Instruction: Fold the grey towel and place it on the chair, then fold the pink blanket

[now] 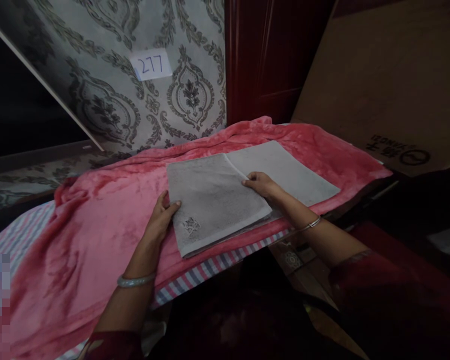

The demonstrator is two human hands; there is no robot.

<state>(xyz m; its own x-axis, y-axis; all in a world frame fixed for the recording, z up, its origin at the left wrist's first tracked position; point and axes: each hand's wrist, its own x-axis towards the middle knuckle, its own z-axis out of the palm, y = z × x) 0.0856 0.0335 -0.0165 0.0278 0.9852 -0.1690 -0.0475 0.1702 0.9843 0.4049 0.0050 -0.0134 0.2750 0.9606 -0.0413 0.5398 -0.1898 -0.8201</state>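
A grey towel (213, 200) lies partly folded on a pink fleece blanket (97, 220), one half laid over the other, with a small embroidered mark near its front corner. My left hand (161, 212) rests at the towel's left edge, thumb on top of the cloth. Fingers of my right hand (260, 184) pinch the folded edge near the middle of the towel. The unfolded single layer (288, 167) stretches to the right behind my right hand. Both wrists carry bangles.
The blanket covers a striped sheet (210, 267) on a raised surface. Patterned wallpaper with a paper tag reading 277 (151, 64) is behind. A dark red wooden panel (270, 60) and a large cardboard sheet (390, 80) stand at the right.
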